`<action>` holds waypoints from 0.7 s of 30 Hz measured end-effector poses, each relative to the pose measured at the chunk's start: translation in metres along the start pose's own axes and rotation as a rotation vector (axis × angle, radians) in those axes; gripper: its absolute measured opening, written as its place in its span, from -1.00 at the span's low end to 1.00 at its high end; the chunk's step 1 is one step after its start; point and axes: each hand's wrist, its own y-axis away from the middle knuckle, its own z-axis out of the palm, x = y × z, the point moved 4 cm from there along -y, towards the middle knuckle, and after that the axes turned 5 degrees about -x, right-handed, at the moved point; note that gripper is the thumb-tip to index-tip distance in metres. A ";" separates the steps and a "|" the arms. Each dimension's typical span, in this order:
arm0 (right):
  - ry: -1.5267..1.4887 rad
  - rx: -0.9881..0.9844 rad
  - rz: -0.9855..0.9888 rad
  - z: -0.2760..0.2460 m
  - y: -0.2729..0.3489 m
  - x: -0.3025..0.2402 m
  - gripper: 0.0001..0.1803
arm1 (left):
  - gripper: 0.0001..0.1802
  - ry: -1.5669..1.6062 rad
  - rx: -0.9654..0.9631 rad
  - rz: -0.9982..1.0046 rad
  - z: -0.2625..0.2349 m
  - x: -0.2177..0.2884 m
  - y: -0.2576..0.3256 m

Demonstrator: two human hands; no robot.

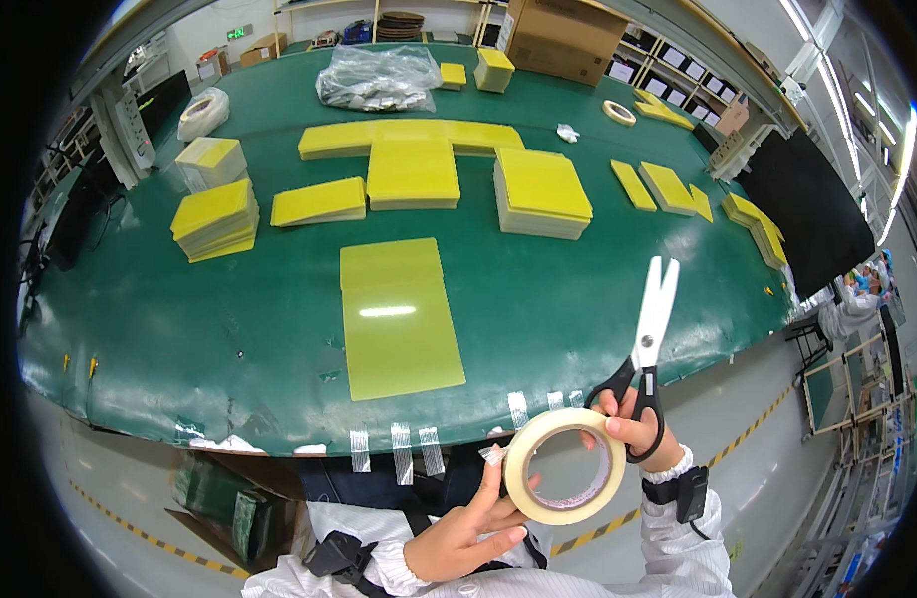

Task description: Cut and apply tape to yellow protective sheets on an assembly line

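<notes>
My right hand [633, 431] is closed on two things at once. Its thumb and fingers pinch the upper right rim of a cream roll of clear tape [521, 476], while scissors [648, 344] with black handles hang on the same hand. Their white blades point away over the table edge, almost closed. At the roll's left side is my left hand [463, 538], index finger stretched up and thumb apart. A short loose tape end [492, 455] sits at that index fingertip. Beyond the hands, two overlapping yellow sheets [399, 329] lie flat on the green table.
Stacks of yellow sheets [543, 189] stand across the green table [249, 329]. Tape strips [403, 453] hang from its near edge. Farther back are a clear plastic bag [379, 78], another tape roll [619, 113] and a wrapped roll [203, 114]. A black panel [807, 194] stands at the right.
</notes>
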 end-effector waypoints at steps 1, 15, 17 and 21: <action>0.005 -0.006 -0.009 0.001 -0.005 -0.003 -0.66 | -0.04 -0.102 0.027 0.017 -0.002 0.002 0.002; -0.087 0.652 -0.356 -0.127 -0.062 -0.004 -0.74 | -0.62 -0.101 0.413 0.002 -0.044 0.061 0.070; 0.133 0.732 -0.244 -0.147 -0.067 -0.012 -0.59 | -0.68 -0.176 0.583 0.123 -0.056 0.071 0.093; 0.746 1.211 -0.240 -0.194 -0.062 -0.028 -0.46 | -0.79 -0.406 0.811 0.390 -0.081 0.103 0.123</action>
